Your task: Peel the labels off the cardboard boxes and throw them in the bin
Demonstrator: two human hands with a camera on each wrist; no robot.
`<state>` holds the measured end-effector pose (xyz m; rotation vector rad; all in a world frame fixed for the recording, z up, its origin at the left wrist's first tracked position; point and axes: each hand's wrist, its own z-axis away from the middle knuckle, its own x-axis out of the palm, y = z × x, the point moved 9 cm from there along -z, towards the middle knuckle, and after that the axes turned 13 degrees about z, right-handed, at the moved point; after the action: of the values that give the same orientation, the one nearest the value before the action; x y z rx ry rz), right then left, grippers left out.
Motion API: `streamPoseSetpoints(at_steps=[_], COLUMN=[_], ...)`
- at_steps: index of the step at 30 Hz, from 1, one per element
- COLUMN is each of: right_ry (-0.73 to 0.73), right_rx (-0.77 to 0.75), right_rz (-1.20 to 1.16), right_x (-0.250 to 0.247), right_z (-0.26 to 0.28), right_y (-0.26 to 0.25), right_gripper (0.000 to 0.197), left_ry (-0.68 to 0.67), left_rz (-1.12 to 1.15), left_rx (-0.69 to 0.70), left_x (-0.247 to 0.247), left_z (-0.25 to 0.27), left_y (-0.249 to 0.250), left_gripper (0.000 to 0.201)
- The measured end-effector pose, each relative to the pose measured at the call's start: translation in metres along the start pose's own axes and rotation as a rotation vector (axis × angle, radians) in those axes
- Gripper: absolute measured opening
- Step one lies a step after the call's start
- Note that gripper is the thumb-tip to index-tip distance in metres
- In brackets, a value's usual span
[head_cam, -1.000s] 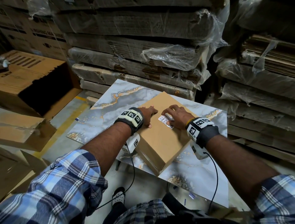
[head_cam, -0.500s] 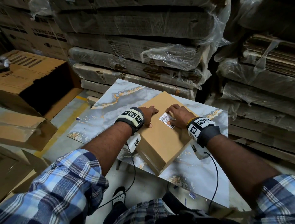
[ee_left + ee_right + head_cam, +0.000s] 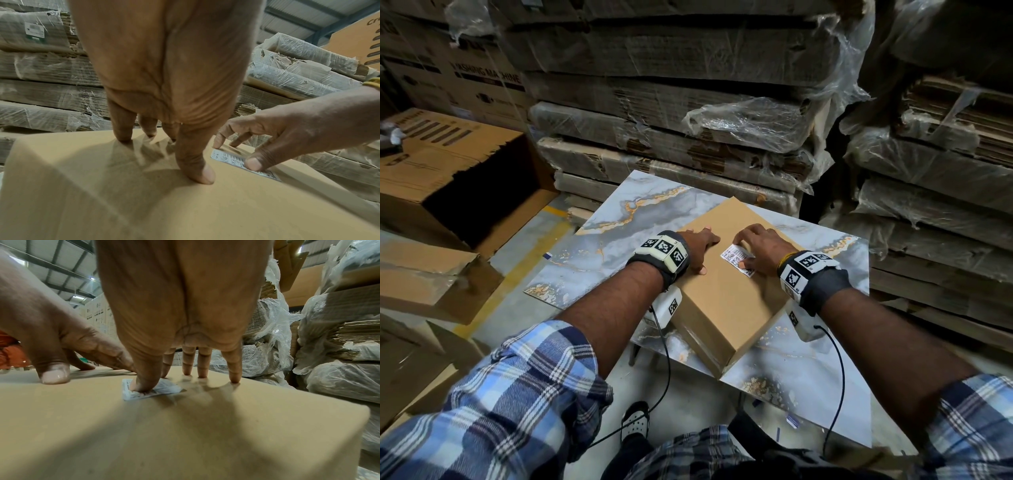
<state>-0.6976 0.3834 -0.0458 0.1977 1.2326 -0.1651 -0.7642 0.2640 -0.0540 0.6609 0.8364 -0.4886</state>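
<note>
A plain brown cardboard box (image 3: 726,301) lies on a marble-patterned table top (image 3: 616,236). A small white barcode label (image 3: 736,257) is stuck on its upper face. My left hand (image 3: 700,245) presses the box top with spread fingertips (image 3: 202,174), just left of the label (image 3: 230,157). My right hand (image 3: 755,246) is arched over the label, its thumb (image 3: 144,384) pressing down on the label (image 3: 164,388) and its other fingertips (image 3: 202,372) touching the cardboard beyond it. The label's right edge looks slightly creased. Neither hand grips anything.
A large open cardboard box (image 3: 465,192) stands on the floor at the left, with flattened cardboard (image 3: 424,277) in front of it. Plastic-wrapped stacks of flat cardboard (image 3: 671,137) rise right behind the table and at the right (image 3: 935,212). My foot (image 3: 635,423) is under the table's near edge.
Hardly anything differs: my right hand's fingers have shifted slightly on the label, and my left hand stays pressed on the box top.
</note>
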Motion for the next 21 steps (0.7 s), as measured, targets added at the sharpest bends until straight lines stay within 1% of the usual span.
streamPoseSetpoints(at_steps=[5,10,16,19,21], right_ry=[0.010,0.004,-0.011,-0.016,-0.016], right_rx=[-0.013,-0.047,-0.075,-0.077,-0.080], right_rz=[-0.005,0.057,0.097,0.108,0.121], right_x=[-0.001,0.001,-0.004,-0.005,-0.004], right_z=[0.001,0.003,0.006,0.007,0.008], right_y=[-0.001,-0.003,-0.010,-0.011,-0.013], right_gripper=[0.045,0.047,0.044,0.045,0.051], left_ry=[0.011,0.013,0.016,0.018,0.024], left_rz=[0.010,0.031,0.022,0.023,0.026], left_rx=[-0.003,-0.003,-0.003,-0.002,0.001], left_x=[-0.001,-0.001,-0.001,-0.002,-0.004], left_z=[0.002,0.002,0.004,0.005,0.006], left_y=[0.001,0.000,0.002,0.002,0.002], left_gripper=[0.091,0.092,0.092,0.091,0.091])
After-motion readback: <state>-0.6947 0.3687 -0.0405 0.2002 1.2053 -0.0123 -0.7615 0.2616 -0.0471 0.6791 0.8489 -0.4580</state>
